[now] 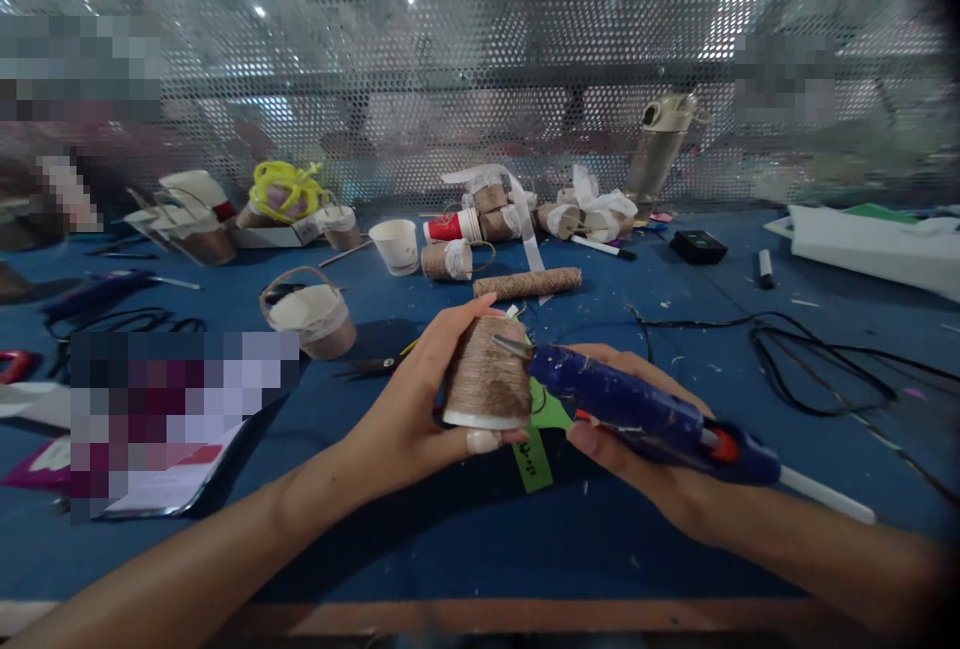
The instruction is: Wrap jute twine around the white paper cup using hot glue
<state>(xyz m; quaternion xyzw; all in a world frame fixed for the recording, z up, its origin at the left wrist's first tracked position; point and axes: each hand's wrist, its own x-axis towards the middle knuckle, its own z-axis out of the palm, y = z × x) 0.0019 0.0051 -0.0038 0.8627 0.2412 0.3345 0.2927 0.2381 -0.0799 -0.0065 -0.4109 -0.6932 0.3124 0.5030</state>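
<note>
Over the middle of the blue desk [420, 554], the left hand [409, 399] grasps a twine-wrapped cup [486, 377], its white edge [487, 421] toward 6 o'clock. At the cup's 4 o'clock, the right hand [646, 479] grips a blue glue gun [630, 399]; its nozzle [511, 346] overlies the cup's side, though I cannot tell whether they touch. Around the cup, a twine roll [527, 284] lies at 1 o'clock, a white paper cup [394, 249] stands at 11, a handled basket [332, 334] at 10.
</note>
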